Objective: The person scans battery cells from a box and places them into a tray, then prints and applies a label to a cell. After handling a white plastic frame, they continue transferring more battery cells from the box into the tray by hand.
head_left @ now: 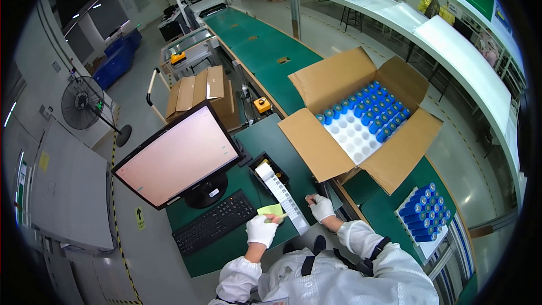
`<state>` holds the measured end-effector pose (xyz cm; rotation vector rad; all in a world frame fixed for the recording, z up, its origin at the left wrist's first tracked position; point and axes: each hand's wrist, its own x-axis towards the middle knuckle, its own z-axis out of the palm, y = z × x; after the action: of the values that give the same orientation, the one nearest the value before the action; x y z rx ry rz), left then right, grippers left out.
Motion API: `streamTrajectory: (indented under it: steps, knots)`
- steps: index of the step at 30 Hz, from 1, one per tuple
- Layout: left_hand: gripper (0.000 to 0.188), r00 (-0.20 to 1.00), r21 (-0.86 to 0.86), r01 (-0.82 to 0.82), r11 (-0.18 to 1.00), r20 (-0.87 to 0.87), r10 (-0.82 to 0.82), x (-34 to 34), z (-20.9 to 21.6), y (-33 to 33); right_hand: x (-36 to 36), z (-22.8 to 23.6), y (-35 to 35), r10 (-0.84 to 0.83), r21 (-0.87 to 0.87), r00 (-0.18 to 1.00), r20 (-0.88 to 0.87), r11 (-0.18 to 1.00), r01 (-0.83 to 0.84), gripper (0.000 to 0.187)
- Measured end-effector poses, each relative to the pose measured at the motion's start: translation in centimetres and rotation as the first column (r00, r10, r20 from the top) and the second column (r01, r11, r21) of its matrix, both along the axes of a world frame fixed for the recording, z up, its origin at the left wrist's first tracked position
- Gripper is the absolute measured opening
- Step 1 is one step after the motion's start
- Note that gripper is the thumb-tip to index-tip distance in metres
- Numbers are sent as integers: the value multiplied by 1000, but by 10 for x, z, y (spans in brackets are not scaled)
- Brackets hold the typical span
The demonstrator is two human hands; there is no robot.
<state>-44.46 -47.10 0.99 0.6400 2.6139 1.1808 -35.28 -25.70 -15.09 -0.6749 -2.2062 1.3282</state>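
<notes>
White coat (361, 288), then long white label strip (285, 199) with dark blocks

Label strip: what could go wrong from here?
1. The label strip runs loose across the desk to its near edge, close to the person's body, so a sleeve might catch or crease it.
2. The left hand is right beside the strip; a careless move could smudge or shift it. I can't tell whether they touch.
3. The right hand is on the strip's other side, so drawing it across could drag the strip askew.
</notes>
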Motion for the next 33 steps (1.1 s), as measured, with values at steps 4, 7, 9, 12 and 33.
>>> streamTrajectory:
  steps: [4,7,9,12,33]
  knots:
    - [22,740,304,-295,906,673,15,7,-18,-9,-7,-7,-2,83,598,927,365,742,-302,33]
    - [25,479,376,-484,790,869,-120,10,-28,-18,-10,-15,0,16,650,848,529,635,-417,46]
    - [26,467,373,-493,786,876,-122,13,-34,-24,-12,-9,-1,5,605,771,637,618,-503,58]
    - [26,459,369,-490,790,880,-127,16,-30,-29,-13,3,-3,-3,788,969,246,583,-198,49]
    - [64,727,530,93,843,542,-421,11,-28,10,64,167,-86,-229,-541,973,42,813,215,16]
